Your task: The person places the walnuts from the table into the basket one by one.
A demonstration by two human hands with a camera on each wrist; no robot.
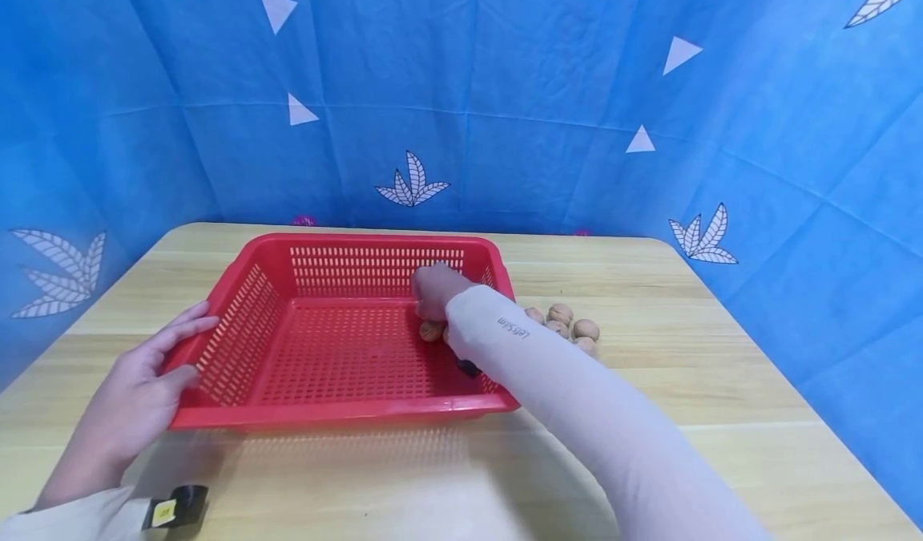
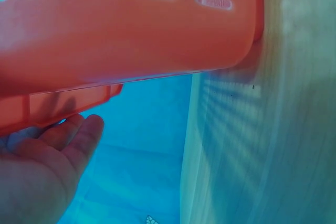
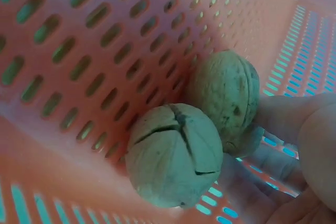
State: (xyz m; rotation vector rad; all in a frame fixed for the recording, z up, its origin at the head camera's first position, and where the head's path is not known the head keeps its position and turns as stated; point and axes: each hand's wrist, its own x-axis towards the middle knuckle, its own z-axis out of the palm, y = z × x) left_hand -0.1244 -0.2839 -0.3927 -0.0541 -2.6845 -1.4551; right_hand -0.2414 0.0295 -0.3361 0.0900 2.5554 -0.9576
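Sleeve [image 1: 570,405] crosses red basket [image 1: 346,413] at three o'clock, walnuts [image 1: 558,328] beyond on desk [image 1: 721,381]; left hand's [image 1: 137,393] fingers pinch nine-o'clock rim [image 1: 232,278]; right hand's [image 1: 440,291] hold unclear.

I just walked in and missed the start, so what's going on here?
A person has their left grip on the side of a red rectangular plastic basket on a pale wooden table. Their right grip is inside the basket, beside round tan walnuts; whether it has hold of any is unclear. Other walnuts lie on the table, outside the basket's right end.
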